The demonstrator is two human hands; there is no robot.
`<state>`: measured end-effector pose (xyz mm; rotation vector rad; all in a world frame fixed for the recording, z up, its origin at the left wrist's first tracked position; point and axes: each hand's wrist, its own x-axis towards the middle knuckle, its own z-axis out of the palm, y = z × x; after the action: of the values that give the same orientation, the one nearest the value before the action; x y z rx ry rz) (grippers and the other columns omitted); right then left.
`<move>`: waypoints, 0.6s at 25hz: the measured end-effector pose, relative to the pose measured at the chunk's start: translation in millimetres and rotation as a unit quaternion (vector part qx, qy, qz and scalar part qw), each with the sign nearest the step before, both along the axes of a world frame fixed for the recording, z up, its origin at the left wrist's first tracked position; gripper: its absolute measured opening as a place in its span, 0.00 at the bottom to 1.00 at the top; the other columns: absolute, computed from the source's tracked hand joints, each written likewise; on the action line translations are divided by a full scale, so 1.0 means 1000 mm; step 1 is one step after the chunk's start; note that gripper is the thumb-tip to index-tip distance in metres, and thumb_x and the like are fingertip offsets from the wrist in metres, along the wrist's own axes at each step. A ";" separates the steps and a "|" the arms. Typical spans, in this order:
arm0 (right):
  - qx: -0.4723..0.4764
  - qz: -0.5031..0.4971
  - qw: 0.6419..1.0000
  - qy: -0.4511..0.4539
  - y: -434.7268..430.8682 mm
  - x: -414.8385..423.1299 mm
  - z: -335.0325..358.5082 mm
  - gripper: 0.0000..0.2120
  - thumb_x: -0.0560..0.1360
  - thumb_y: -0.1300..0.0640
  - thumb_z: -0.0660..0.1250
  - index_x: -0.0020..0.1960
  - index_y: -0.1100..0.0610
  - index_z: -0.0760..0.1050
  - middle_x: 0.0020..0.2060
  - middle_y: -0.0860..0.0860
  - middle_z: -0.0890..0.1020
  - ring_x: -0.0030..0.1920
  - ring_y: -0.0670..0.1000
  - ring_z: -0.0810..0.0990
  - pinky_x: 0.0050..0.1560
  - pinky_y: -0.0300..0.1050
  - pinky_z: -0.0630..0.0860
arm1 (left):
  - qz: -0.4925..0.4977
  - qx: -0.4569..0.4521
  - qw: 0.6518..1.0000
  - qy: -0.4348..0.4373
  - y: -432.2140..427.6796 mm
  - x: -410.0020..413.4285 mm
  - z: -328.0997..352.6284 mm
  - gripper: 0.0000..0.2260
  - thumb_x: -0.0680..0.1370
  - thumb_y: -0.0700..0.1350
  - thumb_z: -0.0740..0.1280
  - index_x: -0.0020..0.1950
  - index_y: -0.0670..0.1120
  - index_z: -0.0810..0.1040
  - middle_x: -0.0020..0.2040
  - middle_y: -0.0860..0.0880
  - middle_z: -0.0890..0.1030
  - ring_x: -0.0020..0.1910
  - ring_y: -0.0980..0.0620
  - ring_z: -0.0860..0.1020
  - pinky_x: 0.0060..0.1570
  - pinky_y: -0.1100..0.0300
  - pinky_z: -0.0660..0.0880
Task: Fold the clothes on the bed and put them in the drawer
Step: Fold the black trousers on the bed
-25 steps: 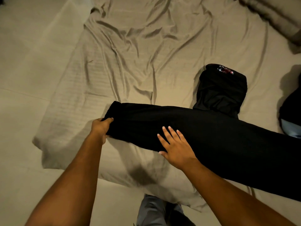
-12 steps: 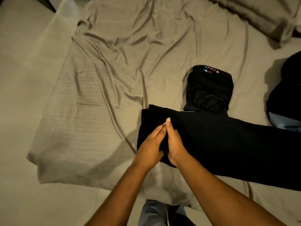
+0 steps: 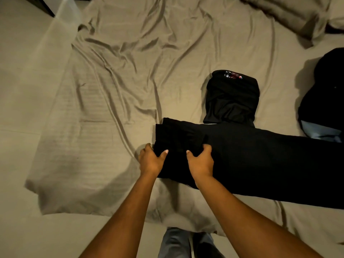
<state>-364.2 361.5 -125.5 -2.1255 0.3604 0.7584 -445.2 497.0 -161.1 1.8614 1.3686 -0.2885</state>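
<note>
Now: long black garment (image 3: 260, 164), bed (image 3: 115, 94) front edge: soft, limp, likely light. My left hand (image 3: 151, 160) and right hand (image 3: 201, 161) clutch folded end, likely best hold.

No readable text, brand or number in the head view. Only candidate: small red-and-white print (image 3: 232, 75) at about 2 o'clock from frame centre. It sits on the far top edge of the folded black garment (image 3: 231, 101). Too small and blurred to make out any letters or a logo. The long black garment (image 3: 260, 161) running from centre out to 4 o'clock shows plain fabric, no label or tag in view. Grey bed sheet (image 3: 130, 81) has faint woven stripes only, no markings.
</note>
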 end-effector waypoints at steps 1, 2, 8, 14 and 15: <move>-0.060 0.043 0.994 -0.079 -0.003 -0.001 0.001 0.26 0.77 0.53 0.71 0.71 0.56 0.66 0.65 0.57 0.75 0.62 0.60 0.77 0.60 0.54 0.78 | 0.024 -0.024 0.999 -0.008 0.002 0.003 -0.003 0.31 0.73 0.59 0.74 0.69 0.43 0.70 0.64 0.43 0.77 0.64 0.40 0.75 0.62 0.44 0.76; -0.111 0.093 0.975 -0.167 -0.006 -0.004 0.002 0.26 0.77 0.53 0.71 0.71 0.57 0.67 0.66 0.58 0.73 0.62 0.60 0.76 0.60 0.53 0.77 | 0.054 -0.055 0.997 -0.022 0.004 0.006 -0.003 0.29 0.73 0.58 0.75 0.66 0.43 0.71 0.60 0.45 0.79 0.60 0.41 0.78 0.60 0.45 0.77; -0.186 0.433 0.831 -0.295 -0.027 -0.025 -0.010 0.34 0.80 0.40 0.61 0.80 0.55 0.59 0.80 0.56 0.59 0.80 0.58 0.56 0.76 0.57 0.64 | 0.030 -0.123 0.989 -0.071 0.005 0.013 -0.001 0.20 0.74 0.49 0.75 0.64 0.45 0.78 0.56 0.47 0.83 0.54 0.45 0.82 0.58 0.48 0.79; -0.174 0.495 0.829 -0.193 -0.020 -0.025 -0.007 0.36 0.81 0.33 0.49 0.83 0.48 0.42 0.82 0.56 0.40 0.81 0.59 0.36 0.79 0.58 0.44 | 0.035 -0.203 0.954 -0.219 0.015 -0.003 0.039 0.18 0.79 0.36 0.68 0.67 0.48 0.73 0.56 0.52 0.82 0.56 0.51 0.81 0.53 0.57 0.80; -0.160 0.493 0.836 -0.181 -0.015 -0.026 -0.003 0.36 0.81 0.33 0.48 0.83 0.47 0.41 0.82 0.55 0.40 0.81 0.58 0.35 0.79 0.58 0.43 | 0.034 -0.205 0.950 -0.234 0.018 -0.007 0.047 0.18 0.79 0.36 0.67 0.67 0.49 0.73 0.57 0.52 0.82 0.56 0.52 0.82 0.54 0.55 0.80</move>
<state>-390.1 346.1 -128.3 -2.6761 -0.9631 0.8348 -452.0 514.9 -114.1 1.4158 0.9559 -0.0745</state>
